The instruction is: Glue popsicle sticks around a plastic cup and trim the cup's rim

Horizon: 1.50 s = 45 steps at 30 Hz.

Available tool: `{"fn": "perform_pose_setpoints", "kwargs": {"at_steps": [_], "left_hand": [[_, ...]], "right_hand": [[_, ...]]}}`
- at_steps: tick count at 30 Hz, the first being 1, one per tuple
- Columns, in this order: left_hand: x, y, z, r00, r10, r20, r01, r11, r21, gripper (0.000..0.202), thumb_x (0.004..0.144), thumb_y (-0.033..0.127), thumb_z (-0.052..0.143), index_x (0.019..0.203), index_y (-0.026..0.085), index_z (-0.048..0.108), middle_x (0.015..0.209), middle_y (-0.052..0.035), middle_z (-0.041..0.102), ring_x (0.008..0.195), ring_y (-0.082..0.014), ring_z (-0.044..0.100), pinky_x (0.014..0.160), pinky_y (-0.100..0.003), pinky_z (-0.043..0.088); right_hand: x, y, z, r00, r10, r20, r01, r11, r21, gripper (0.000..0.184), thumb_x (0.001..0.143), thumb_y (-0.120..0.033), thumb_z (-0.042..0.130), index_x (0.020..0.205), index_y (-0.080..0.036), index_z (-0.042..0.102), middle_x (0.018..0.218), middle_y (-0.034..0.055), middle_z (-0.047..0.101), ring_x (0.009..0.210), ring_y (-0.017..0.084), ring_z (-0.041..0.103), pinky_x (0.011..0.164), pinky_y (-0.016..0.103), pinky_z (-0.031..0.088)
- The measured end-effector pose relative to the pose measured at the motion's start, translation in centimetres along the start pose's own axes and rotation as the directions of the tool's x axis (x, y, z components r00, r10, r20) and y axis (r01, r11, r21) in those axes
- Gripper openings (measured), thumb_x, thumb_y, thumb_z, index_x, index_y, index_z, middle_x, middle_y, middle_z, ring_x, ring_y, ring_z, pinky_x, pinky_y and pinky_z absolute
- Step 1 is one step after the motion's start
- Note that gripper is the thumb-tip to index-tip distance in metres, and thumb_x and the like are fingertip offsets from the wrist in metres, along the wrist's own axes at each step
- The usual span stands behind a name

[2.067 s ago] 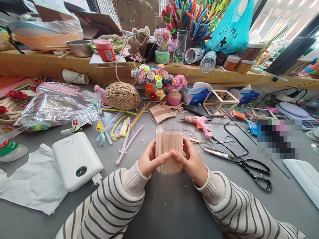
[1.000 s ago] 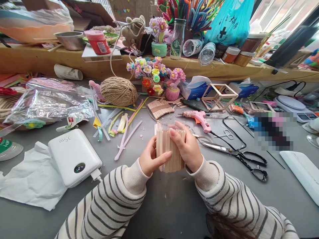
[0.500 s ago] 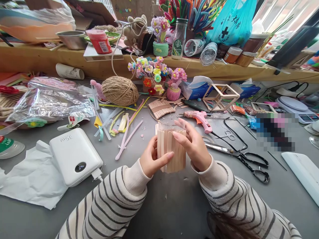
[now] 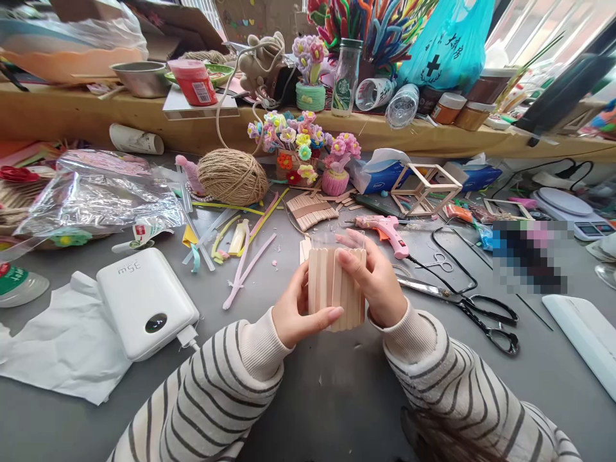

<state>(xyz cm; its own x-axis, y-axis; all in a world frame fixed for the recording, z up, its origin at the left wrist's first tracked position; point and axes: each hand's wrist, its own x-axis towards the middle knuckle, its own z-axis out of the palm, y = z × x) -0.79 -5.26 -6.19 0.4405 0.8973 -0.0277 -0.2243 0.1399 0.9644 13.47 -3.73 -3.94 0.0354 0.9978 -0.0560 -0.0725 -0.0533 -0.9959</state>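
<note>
A small upright holder clad in pale wooden craft sticks point(image 4: 332, 285) stands at the middle of the grey table point(image 4: 332, 398). My left hand point(image 4: 294, 309) grips its left side, thumb pressed low across the front. My right hand point(image 4: 376, 277) wraps its right side, fingers laid over the upper front sticks. A clear rim shows above the sticks. Both sleeves are striped.
A pink glue gun point(image 4: 387, 230) and black scissors point(image 4: 474, 311) lie to the right. A white power bank point(image 4: 144, 301) sits left, a twine ball point(image 4: 232, 176) and loose craft sticks point(image 4: 310, 210) behind. A wooden cube frame point(image 4: 423, 189) and flower pots point(image 4: 301, 151) stand further back.
The holder has been turned and shifted slightly right between my hands. My right hand moved from the side up over the front sticks; my left thumb slid lower.
</note>
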Motion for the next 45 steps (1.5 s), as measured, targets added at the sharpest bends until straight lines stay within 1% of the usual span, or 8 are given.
{"fn": "perform_pose_setpoints", "kwargs": {"at_steps": [6,12,15,18,21,28,33,45], "left_hand": [[0.6,-0.4,-0.8,1.000,-0.024,-0.010,0.022,0.985,-0.170,0.081,0.054,0.054,0.070,0.120,0.017,0.041,0.124,-0.0139,0.049,0.117,-0.0334,0.043,0.093,-0.041,0.038],[0.8,-1.4,-1.3,0.955,-0.202,0.216,0.256,0.931,-0.261,0.062,0.055,0.055,0.069,0.102,0.015,0.059,0.093,-0.0108,0.066,0.090,-0.0294,0.061,0.076,-0.038,0.047],[0.8,-1.5,-1.3,0.973,-0.181,0.144,0.217,0.927,-0.304,0.055,0.057,0.054,0.068,0.098,0.019,0.062,0.094,-0.0093,0.067,0.097,-0.0315,0.059,0.080,-0.042,0.046],[0.7,-1.1,-1.2,0.985,-0.153,0.075,0.169,0.923,-0.346,0.053,0.062,0.054,0.062,0.104,0.020,0.061,0.104,-0.0093,0.064,0.107,-0.0337,0.053,0.088,-0.046,0.041],[0.6,-0.7,-1.1,0.981,-0.173,0.092,0.194,0.928,-0.318,0.055,0.063,0.057,0.059,0.102,0.018,0.062,0.099,-0.0108,0.066,0.102,-0.0349,0.056,0.087,-0.047,0.041],[0.3,-0.5,-0.8,0.989,-0.139,0.043,0.146,0.926,-0.347,0.046,0.062,0.052,0.064,0.095,0.020,0.066,0.090,-0.0042,0.069,0.097,-0.0310,0.058,0.079,-0.038,0.044],[0.4,-0.2,-0.8,0.987,-0.153,0.057,0.163,0.928,-0.334,0.045,0.058,0.051,0.067,0.090,0.020,0.069,0.085,-0.0035,0.070,0.084,-0.0272,0.063,0.070,-0.034,0.046],[0.3,0.0,-0.7,0.987,-0.154,0.048,0.161,0.939,-0.304,0.043,0.059,0.051,0.066,0.087,0.019,0.069,0.090,-0.0037,0.070,0.084,-0.0272,0.063,0.071,-0.034,0.047]], "right_hand": [[0.0,0.2,0.0,1.000,-0.025,0.005,0.025,0.994,0.104,0.062,0.068,-0.049,0.062,0.120,-0.020,0.042,0.127,0.0094,0.049,0.112,0.024,0.050,0.094,0.040,0.041],[-0.3,-0.4,0.6,0.997,-0.023,0.079,0.017,0.997,0.070,0.067,0.074,-0.052,0.054,0.129,-0.018,0.033,0.133,0.0113,0.043,0.121,0.023,0.042,0.101,0.040,0.034],[-0.3,-0.7,0.1,0.985,-0.156,0.075,0.157,0.987,-0.019,0.067,0.076,-0.051,0.052,0.131,-0.019,0.031,0.137,0.0114,0.038,0.124,0.023,0.038,0.101,0.040,0.034],[-0.3,-1.1,-1.4,0.902,-0.384,0.196,0.420,0.885,-0.199,0.067,0.073,-0.048,0.058,0.130,-0.025,0.033,0.139,0.0072,0.033,0.126,0.023,0.034,0.098,0.041,0.039],[-0.2,-1.8,-2.7,0.765,-0.461,0.449,0.621,0.714,-0.323,0.085,0.061,-0.050,0.068,0.133,-0.025,0.030,0.138,0.0087,0.035,0.127,0.027,0.031,0.100,0.044,0.036],[-0.5,-2.5,-2.6,0.578,-0.545,0.607,0.815,0.421,-0.399,0.104,0.054,-0.054,0.071,0.138,-0.023,0.018,0.135,0.0094,0.040,0.130,0.029,0.025,0.107,0.047,0.022],[-0.6,-2.4,-2.4,0.575,-0.548,0.608,0.818,0.386,-0.426,0.100,0.058,-0.054,0.068,0.138,-0.022,0.017,0.135,0.0097,0.038,0.130,0.029,0.024,0.106,0.047,0.022],[-0.7,-2.3,-2.5,0.579,-0.520,0.628,0.815,0.378,-0.439,0.099,0.060,-0.054,0.067,0.138,-0.023,0.015,0.136,0.0088,0.038,0.131,0.029,0.022,0.107,0.047,0.022]]}}
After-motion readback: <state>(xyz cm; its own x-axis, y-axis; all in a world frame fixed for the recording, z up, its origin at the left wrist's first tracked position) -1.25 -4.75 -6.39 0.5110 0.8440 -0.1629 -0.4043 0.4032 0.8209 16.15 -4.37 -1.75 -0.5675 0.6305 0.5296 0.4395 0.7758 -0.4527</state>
